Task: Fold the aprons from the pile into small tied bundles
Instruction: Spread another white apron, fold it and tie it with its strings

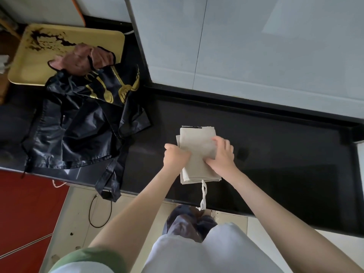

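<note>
On the dark, glossy black surface (275,154) a beige cloth apron (197,142) lies folded down into a narrow, layered rectangle near the front edge. Both hands are on it. The left hand (176,156) is curled at the packet's left edge, fingers closed as if pinching the layers there, though from this angle I cannot be sure how much cloth it actually grips. The right hand (222,154) lies flat across the middle with fingers spread, pressing the fold down rather than grasping. A white cotton tie strap (203,196) trails out from the near end of the packet and hangs over the edge of the surface, loose and unknotted.

Off to the left, well apart from the beige one, a heap of shiny black aprons with gold cutlery print (84,123) sits rumpled and unfolded, its straps drooping over the edge. A crumpled dusty-pink fabric piece with black trim (78,60) rests at the top of that heap, partly on a yellow rectangular tray with dark stains (23,66).

By my reckoning the work is in its early part: one apron is folded small but not yet tied, no finished bundle is in view, and the black heap is waiting.
</note>
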`<state>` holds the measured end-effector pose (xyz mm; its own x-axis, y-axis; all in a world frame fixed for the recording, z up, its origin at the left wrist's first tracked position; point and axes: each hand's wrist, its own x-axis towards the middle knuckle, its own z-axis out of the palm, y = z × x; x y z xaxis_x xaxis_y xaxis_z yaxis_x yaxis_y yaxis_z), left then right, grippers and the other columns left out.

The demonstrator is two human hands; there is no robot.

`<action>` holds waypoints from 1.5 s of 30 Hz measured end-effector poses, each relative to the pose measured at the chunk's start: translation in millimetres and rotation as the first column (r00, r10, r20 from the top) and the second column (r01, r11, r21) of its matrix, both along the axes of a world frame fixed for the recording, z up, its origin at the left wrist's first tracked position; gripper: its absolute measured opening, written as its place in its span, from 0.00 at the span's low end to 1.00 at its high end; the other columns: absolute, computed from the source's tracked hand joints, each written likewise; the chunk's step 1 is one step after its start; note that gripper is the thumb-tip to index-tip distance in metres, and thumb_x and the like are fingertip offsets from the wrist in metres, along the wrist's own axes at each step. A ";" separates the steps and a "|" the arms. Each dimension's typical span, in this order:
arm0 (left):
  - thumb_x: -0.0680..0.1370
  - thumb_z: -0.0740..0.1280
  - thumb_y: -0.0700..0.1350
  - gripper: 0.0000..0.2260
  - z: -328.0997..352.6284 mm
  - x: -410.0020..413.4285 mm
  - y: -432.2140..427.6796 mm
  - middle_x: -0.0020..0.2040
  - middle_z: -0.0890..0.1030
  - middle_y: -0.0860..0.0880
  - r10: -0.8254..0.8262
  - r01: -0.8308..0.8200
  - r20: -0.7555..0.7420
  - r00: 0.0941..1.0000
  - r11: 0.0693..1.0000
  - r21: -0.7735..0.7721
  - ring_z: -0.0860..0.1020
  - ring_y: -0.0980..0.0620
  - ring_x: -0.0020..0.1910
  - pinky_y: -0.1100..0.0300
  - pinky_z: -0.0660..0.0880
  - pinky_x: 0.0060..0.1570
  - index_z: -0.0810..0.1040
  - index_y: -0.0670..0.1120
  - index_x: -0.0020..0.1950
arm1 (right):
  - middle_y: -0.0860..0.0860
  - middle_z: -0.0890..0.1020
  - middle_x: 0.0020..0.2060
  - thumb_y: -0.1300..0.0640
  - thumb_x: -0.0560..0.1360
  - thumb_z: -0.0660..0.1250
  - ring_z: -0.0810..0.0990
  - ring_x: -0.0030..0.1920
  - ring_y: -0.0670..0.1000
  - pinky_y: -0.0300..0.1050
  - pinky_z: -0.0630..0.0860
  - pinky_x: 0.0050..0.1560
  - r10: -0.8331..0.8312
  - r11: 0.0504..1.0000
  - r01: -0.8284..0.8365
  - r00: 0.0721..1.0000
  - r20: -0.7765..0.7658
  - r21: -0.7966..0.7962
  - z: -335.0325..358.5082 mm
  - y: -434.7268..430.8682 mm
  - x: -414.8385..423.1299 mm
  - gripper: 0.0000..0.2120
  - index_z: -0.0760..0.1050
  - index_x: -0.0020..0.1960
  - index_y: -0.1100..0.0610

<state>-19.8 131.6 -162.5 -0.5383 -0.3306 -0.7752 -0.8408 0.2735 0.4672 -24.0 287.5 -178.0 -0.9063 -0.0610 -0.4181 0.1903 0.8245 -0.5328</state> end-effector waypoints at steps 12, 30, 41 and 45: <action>0.82 0.57 0.49 0.13 0.3 0.0 10.1 0.53 0.75 0.45 -0.057 0.100 -0.211 0.976 0.975 0.199 0.74 0.48 0.48 0.51 0.74 0.50 0.67 0.40 0.59 | 0.51 0.70 0.56 0.50 0.67 0.77 0.74 0.57 0.53 0.51 0.77 0.56 -0.269 0.933 0.313 0.934 0.237 -0.177 -0.3 7.3 -17.3 0.26 0.67 0.57 0.55; 0.80 0.63 0.40 0.16 114.4 -39.1 6.0 0.62 0.79 0.46 -0.077 0.351 -0.393 0.916 0.625 0.697 0.79 0.45 0.59 0.46 0.78 0.56 0.70 0.46 0.68 | 0.55 0.84 0.52 0.63 0.73 0.65 0.83 0.51 0.56 0.52 0.78 0.52 -0.042 0.425 0.511 0.836 0.547 -0.747 138.6 68.1 -37.6 0.14 0.75 0.59 0.58; 0.77 0.57 0.26 0.24 135.1 -35.2 32.6 0.40 0.82 0.47 -0.110 0.483 -0.525 0.844 0.583 0.654 0.81 0.46 0.42 0.55 0.78 0.42 0.83 0.48 0.33 | 0.53 0.83 0.37 0.69 0.73 0.64 0.83 0.38 0.50 0.41 0.79 0.38 -0.014 0.324 0.358 0.927 0.374 -0.876 151.8 102.4 -24.6 0.13 0.80 0.37 0.55; 0.74 0.53 0.23 0.29 142.7 -32.0 38.2 0.32 0.77 0.54 -0.197 0.577 -0.614 0.765 0.635 0.515 0.77 0.51 0.36 0.63 0.76 0.36 0.81 0.49 0.27 | 0.49 0.77 0.27 0.67 0.66 0.63 0.76 0.27 0.45 0.35 0.72 0.30 0.000 0.320 0.305 0.947 0.322 -0.897 157.3 105.2 -19.5 0.12 0.74 0.29 0.53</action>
<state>-51.8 169.8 -19.8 -0.8255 0.4756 -0.3039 -0.3505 -0.0099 0.9365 -43.5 392.6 -20.7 -0.8337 -0.4154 -0.3639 0.4867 -0.2413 -0.8396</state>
